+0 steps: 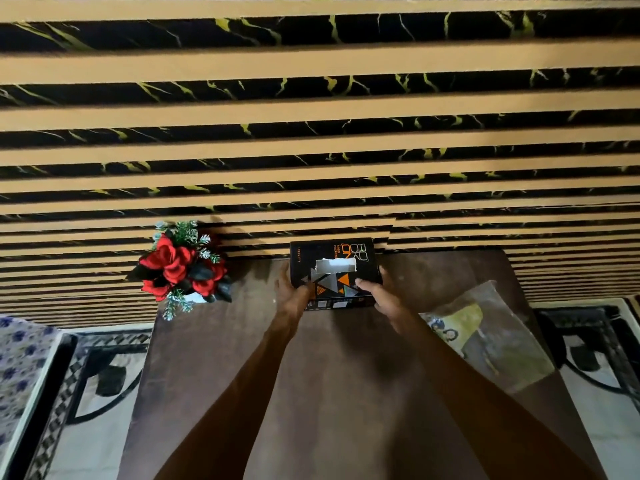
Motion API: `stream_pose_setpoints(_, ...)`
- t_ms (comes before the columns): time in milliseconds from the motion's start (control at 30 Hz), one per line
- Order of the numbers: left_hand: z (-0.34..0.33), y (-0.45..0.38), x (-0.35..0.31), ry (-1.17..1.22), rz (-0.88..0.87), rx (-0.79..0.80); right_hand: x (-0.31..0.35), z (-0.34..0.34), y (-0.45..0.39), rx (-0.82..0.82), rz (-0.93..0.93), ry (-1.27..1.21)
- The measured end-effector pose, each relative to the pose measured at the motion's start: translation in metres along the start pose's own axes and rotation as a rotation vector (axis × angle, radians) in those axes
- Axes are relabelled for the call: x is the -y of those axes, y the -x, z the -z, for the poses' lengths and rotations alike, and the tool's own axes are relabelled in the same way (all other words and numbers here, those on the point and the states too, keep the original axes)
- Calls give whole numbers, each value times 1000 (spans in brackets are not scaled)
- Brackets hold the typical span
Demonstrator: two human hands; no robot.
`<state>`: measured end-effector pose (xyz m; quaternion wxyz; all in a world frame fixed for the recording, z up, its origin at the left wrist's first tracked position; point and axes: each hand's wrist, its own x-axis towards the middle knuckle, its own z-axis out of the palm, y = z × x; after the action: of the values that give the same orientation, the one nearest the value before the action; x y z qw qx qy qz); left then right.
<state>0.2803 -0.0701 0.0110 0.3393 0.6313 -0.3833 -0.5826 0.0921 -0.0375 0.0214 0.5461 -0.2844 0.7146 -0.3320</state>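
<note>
A black tissue box (334, 252) with orange and grey triangles and a torn white opening on top stands at the far edge of a dark brown table (322, 368), against the striped wall. My left hand (291, 292) grips its left side, thumb on the top near the front corner. My right hand (381, 294) grips its right side, thumb lying across the top. Both forearms reach in from the bottom of the view.
A vase of red and black artificial roses (181, 268) stands at the table's far left corner. A clear plastic-wrapped printed sheet (491, 337) lies on the table's right side. A patterned rug (93, 382) covers the floor on both sides.
</note>
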Motion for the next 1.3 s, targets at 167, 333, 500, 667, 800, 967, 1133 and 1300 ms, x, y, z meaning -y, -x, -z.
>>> stream_pose_setpoints(167,-39,43,-4,-768,-424,-419,-35,48,20,-233,108,310)
stream_pose_setpoints(333,-115,66,24,-775,-509,177,-87,132,53,-469,157,646)
stream_pose_setpoints(500,-206,82,73,-647,-354,280,-170,207,40,-264,-61,820)
stream_pose_setpoints(667,-268,95,119,-446,-160,210,-182,229,48,-248,171,701)
stream_pose_setpoints(800,-292,125,128,-291,-31,325,-183,252,52,-120,86,122)
stream_pose_setpoints(967,-329,181,95,-287,-39,553,-181,316,65,-100,190,89)
stream_pose_setpoints(1133,-355,211,70,-90,-125,550,-152,365,106,-68,201,-55)
stream_pose_setpoints(1300,-401,226,45,-138,-241,707,-143,421,134,-25,122,-166)
